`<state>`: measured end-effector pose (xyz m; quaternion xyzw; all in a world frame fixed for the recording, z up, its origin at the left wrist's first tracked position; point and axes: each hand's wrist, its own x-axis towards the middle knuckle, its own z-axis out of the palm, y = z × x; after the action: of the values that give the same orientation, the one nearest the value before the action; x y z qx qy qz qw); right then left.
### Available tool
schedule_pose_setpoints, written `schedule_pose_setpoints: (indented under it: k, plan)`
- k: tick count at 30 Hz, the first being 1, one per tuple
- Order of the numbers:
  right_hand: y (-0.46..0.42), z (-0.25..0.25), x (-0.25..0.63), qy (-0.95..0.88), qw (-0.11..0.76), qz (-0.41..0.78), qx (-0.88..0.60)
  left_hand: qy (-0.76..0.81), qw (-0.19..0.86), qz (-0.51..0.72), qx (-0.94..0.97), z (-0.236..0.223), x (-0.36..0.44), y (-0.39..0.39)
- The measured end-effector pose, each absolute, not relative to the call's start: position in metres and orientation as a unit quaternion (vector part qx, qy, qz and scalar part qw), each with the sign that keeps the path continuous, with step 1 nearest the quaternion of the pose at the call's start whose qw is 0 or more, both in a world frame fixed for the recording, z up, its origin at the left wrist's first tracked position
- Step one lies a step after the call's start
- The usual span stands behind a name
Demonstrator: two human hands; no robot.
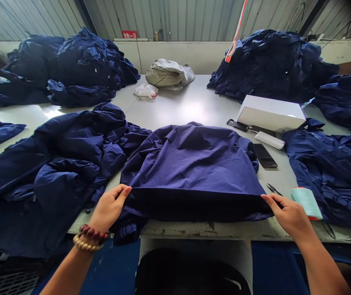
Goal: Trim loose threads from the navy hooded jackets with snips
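A navy blue jacket [200,159] lies spread on the table in front of me, its hem edge towards me. My left hand [109,205], with two bead bracelets on the wrist, pinches the hem at its left corner between thumb and fingers. At the right corner my right hand [288,213] grips the same edge. Between the hands the hem is stretched straight and raised a little, with dark shadow below it. One sleeve hangs over the table's front edge near my left hand.
Navy garments [55,164] are heaped at the left, with more piles [273,61] behind. On the right are a white box [272,112], a phone [265,155], a white power bank [269,139], small snips [274,189] and a mint thread spool [306,203]. A grey cloth bundle [169,73] sits at the back.
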<state>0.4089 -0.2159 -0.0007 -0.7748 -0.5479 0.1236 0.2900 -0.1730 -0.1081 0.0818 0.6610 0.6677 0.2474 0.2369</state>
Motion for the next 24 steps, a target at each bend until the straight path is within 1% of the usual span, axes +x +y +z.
schedule_pose_setpoints:
  k: [5, 7, 11, 14, 20, 22, 24]
  plan:
    - [-0.192, -0.02, 0.41, -0.586, 0.244, 0.119, -0.764, 0.668, 0.22, 0.233, 0.672, 0.067, -0.157, -0.086]
    - [-0.19, -0.033, 0.405, -0.6, 0.241, 0.103, -0.756, 0.66, 0.217, 0.226, 0.682, 0.057, -0.154, -0.084]
    - [-0.195, -0.053, 0.392, -0.606, 0.278, 0.029, -0.744, 0.656, 0.216, 0.258, 0.676, 0.036, -0.159, -0.087]
    - [-0.199, -0.057, 0.389, -0.601, 0.298, 0.003, -0.741, 0.652, 0.206, 0.283, 0.673, 0.03, -0.163, -0.089]
    - [-0.2, -0.05, 0.391, -0.575, 0.316, 0.038, -0.754, 0.597, 0.233, 0.279, 0.716, 0.037, -0.164, -0.091]
    - [-0.201, -0.048, 0.39, -0.57, 0.326, 0.049, -0.753, 0.594, 0.225, 0.285, 0.717, 0.038, -0.166, -0.092]
    - [-0.199, -0.054, 0.389, -0.574, 0.348, 0.031, -0.741, 0.592, 0.214, 0.298, 0.717, 0.035, -0.169, -0.092]
